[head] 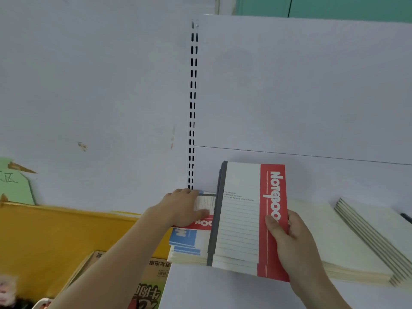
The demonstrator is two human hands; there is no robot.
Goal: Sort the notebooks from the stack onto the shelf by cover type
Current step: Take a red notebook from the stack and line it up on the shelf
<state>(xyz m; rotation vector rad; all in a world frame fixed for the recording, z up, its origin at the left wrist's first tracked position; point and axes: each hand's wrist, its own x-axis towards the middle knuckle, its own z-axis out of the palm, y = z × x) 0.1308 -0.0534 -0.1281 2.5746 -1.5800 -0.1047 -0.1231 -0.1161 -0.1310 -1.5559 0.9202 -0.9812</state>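
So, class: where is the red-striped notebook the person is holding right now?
In the head view, the red-striped notebook is right of centre, gripped by the right hand, above the shelf, between the mixed stack and cream stack.

Looks like a stationery shop or stockroom. White metal retail shelf (223,291) with flat back panel (301,85) and slotted upright rail (193,103) for adjustable brackets. Identical notebooks laid out in piles by cover: red-and-white "Notebook" copy (249,219), blue-covered ones (185,239), plain cream stack (347,246). Printed cardboard carton (151,284) on the floor left of the shelf, beside a yellow panel (55,230). Green paper sign (15,184) stuck on the white wall.
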